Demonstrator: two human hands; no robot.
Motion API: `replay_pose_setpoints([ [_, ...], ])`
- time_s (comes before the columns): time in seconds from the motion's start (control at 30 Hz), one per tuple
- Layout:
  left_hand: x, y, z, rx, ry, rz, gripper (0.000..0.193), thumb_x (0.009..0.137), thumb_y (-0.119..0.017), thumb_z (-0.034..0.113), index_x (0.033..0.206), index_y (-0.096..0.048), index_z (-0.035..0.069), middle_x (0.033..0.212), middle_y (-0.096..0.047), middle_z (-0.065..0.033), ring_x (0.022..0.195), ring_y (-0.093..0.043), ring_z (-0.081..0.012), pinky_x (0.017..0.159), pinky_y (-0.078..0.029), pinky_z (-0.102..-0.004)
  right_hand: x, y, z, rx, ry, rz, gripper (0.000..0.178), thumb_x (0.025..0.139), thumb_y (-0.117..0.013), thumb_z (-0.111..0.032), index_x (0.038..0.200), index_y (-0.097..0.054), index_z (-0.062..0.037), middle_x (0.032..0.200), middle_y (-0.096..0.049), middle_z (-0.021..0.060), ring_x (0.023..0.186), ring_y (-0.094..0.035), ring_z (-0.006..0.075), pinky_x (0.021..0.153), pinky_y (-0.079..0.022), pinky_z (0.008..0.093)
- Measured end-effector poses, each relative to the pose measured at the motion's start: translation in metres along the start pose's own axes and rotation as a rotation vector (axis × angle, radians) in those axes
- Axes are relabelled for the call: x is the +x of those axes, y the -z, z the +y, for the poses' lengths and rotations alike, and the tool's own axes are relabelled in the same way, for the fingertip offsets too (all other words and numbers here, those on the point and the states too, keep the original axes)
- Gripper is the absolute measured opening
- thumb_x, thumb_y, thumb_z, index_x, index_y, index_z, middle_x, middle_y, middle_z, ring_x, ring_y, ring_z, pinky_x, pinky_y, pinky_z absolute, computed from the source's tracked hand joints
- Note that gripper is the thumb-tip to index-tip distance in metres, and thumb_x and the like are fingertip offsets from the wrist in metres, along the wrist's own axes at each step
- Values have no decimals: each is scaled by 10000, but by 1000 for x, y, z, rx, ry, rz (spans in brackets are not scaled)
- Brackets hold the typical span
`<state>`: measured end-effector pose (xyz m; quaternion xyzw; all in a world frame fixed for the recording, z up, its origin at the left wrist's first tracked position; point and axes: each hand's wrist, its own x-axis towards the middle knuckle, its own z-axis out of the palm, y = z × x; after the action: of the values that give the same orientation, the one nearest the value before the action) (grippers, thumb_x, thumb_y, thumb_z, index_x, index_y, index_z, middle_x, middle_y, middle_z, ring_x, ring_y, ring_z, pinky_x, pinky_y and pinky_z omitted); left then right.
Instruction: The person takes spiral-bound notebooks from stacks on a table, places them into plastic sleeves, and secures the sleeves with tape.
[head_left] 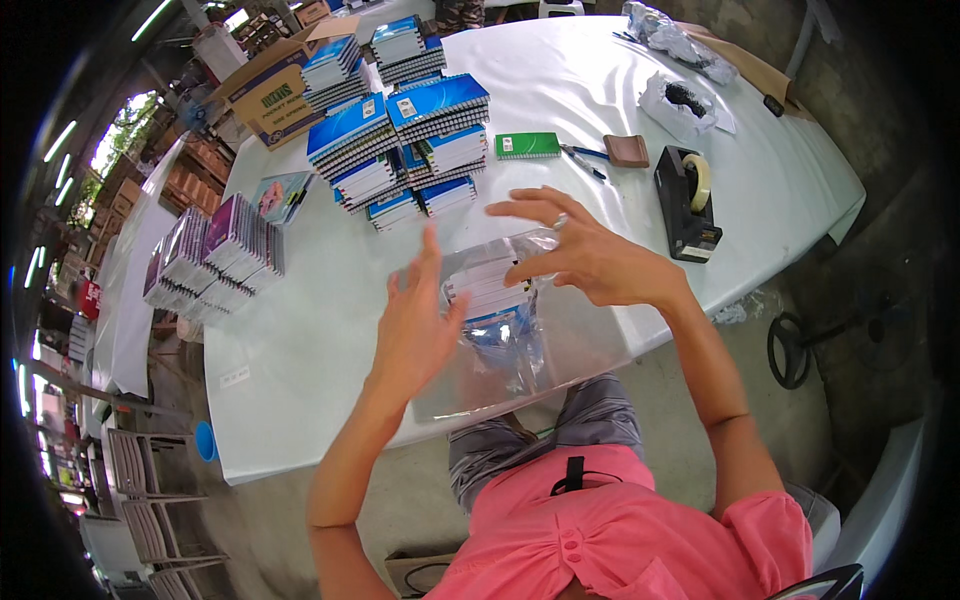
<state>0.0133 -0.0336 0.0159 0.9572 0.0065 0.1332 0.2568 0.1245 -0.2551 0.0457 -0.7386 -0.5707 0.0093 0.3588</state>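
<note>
A stack of spiral notebooks [488,285], page edges and some blue covers showing, lies in a clear plastic bag [590,345] at the table's near edge. My left hand [418,320] is at the stack's left side, fingers stretched out and holding nothing. Over the right side of the stack, my right hand [595,258], with a ring on one finger, has its fingers spread. Its lower fingertips reach the stack's right end; whether they touch it I cannot tell. The bag's near part drapes loosely toward my lap.
Blue spiral notebooks [437,100] stand in tall piles beyond my hands, purple ones [232,240] at left. A green notebook [528,146], pens [585,160], a brown wallet-like item [626,151] and a tape dispenser [686,205] lie right. A cardboard box [272,100] stands far left.
</note>
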Motion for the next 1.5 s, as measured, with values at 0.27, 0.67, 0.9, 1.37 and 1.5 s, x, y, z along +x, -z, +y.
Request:
replay_pose_setpoints([
  [0.27, 28, 21, -21, 32, -83, -89, 514, 947, -481, 154, 1452, -386, 161, 1133, -682, -112, 765, -676, -259, 923, -451, -418, 25, 13, 8, -366, 294, -97, 74, 616, -754, -76, 658, -699, -100, 1456, -427, 37, 1416, -253, 279, 1168, -175, 535],
  [0.67, 10, 8, -13, -320, 76, 26, 506, 973, -457, 138, 1466, -368, 213, 1146, -681, -138, 566, -462, -142, 628, -471, -302, 12, -5, -38, -224, 138, -204, 506, 595, -813, -320, 1030, -680, -99, 1500, -340, 103, 1406, -261, 319, 1160, -148, 562],
  [0.9, 24, 6, -21, -275, -24, -37, 529, 973, -444, 113, 1481, -342, 222, 1188, -655, -175, 770, -665, -167, 729, -500, -286, 12, 8, -27, -609, 141, -143, 302, 551, -796, -88, 837, -700, -75, 1486, -384, 75, 1402, -272, 318, 1146, -206, 547],
  [1.37, 16, 18, -26, -610, -40, 79, 599, 985, -516, 380, 1477, -341, 86, 1446, -450, -152, 1226, -536, -270, 1015, -404, -363, 5, 9, -4, -19, 137, 94, 100, 711, -739, -86, 758, -663, -42, 1402, -501, 69, 1359, -331, 328, 1093, -280, 463],
  [1.5, -2, 27, -46, -805, 53, 0, 651, 940, -615, 352, 1438, -377, 6, 1528, -328, -139, 1416, -287, -257, 1111, -277, -379, 1, 12, 10, -8, 113, 157, 113, 744, -708, -71, 838, -665, -26, 1402, -492, 132, 1364, -339, 346, 1091, -301, 485],
])
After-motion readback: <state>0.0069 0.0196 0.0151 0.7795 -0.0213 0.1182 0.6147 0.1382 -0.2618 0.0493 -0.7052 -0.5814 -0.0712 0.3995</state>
